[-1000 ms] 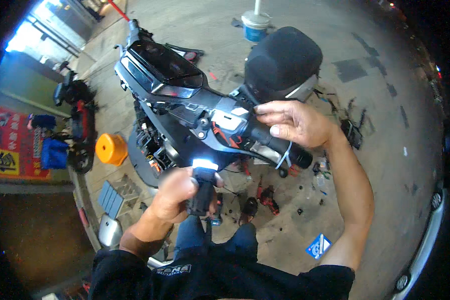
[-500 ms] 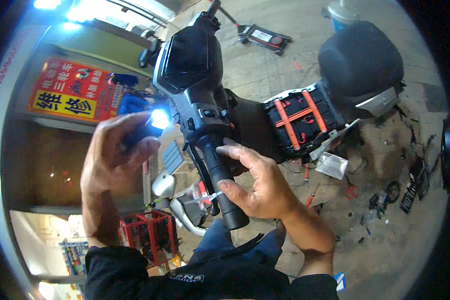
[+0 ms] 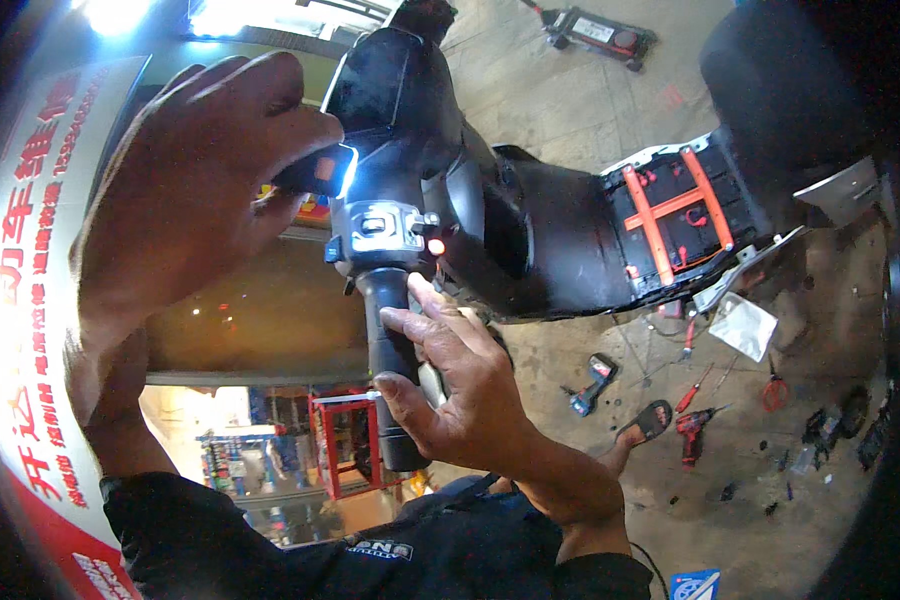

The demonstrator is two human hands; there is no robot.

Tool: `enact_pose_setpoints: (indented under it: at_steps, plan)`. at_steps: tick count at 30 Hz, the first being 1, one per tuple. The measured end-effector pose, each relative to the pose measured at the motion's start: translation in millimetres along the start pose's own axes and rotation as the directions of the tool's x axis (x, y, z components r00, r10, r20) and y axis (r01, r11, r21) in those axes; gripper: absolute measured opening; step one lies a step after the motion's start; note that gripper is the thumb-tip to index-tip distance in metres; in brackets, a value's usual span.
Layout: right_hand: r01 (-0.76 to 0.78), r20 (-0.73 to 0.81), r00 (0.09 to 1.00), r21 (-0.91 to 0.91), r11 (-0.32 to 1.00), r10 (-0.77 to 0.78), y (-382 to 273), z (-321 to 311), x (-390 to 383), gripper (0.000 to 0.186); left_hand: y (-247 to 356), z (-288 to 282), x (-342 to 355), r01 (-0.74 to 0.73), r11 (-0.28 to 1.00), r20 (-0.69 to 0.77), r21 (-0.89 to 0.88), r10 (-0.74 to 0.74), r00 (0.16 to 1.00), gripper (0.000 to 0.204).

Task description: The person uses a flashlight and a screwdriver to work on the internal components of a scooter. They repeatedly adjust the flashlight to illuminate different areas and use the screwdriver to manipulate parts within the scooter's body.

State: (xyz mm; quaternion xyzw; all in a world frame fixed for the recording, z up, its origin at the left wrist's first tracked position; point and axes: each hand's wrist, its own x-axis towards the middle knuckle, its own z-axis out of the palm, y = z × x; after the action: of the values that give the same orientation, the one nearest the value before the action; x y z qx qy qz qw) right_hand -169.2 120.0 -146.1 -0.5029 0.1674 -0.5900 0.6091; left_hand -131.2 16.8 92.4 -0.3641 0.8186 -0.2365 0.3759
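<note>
My left hand [image 3: 198, 175] is raised at upper left, closed on a small black flashlight [image 3: 315, 172], its lit end over a scooter's switch housing [image 3: 380, 226]. A small red light [image 3: 436, 246] glows beside the housing. My right hand [image 3: 455, 375] curls around the black handlebar grip [image 3: 380, 295] below the housing, with a pale band on the grip near my thumb. The dark display [image 3: 380, 85] sits above. The scooter's footboard [image 3: 560, 260] leads to an open compartment [image 3: 675, 215] with orange straps, beside the dark seat [image 3: 775, 80].
A floor jack [image 3: 600, 32] stands beyond the scooter. On the pavement [image 3: 620, 470] lie a red drill [image 3: 692, 435], a blue-black power tool [image 3: 592, 385], hand tools and a white bag [image 3: 743, 325]. At left are a printed sign [image 3: 30, 300] and a red-framed rack [image 3: 345, 450].
My left hand with the flashlight has risen toward the display. My right hand stays on the grip. The camera's view has swung, and a red light now glows on the handlebar.
</note>
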Motion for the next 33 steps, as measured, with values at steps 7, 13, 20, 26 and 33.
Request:
enact_pose_setpoints:
  at_steps: [7, 13, 20, 26, 33]
  plan:
    - [0.097, -0.11, 0.991, 0.224, 0.97, -0.074, 20.2, 16.7, -7.2, 0.062, 23.4, -4.6, 2.3, 0.093, 0.986, 0.204, 0.14, -0.121, 0.971, 0.047]
    - [0.204, -0.228, 0.965, 0.337, 0.919, -0.131, 29.6, 35.5, -11.7, 0.066, 61.8, -15.1, 15.6, -0.005, 0.963, 0.324, 0.27, -0.086, 0.942, 0.051]
    - [0.364, -0.286, 0.917, 0.323, 0.873, -0.277, 40.6, 51.1, -15.1, 0.066, 107.2, -15.0, 42.5, -0.046, 0.926, 0.398, 0.375, -0.116, 0.91, 0.039]
    - [0.397, -0.306, 0.901, 0.298, 0.868, -0.308, 42.7, 62.3, -14.4, 0.064, 127.7, 2.4, 59.0, -0.058, 0.915, 0.39, 0.398, -0.111, 0.914, 0.034]
    - [0.397, -0.196, 0.908, 0.116, 0.91, -0.371, 45.1, 62.7, -14.8, 0.059, 136.3, 14.4, 72.3, -0.045, 0.916, 0.326, 0.398, -0.095, 0.941, 0.029]
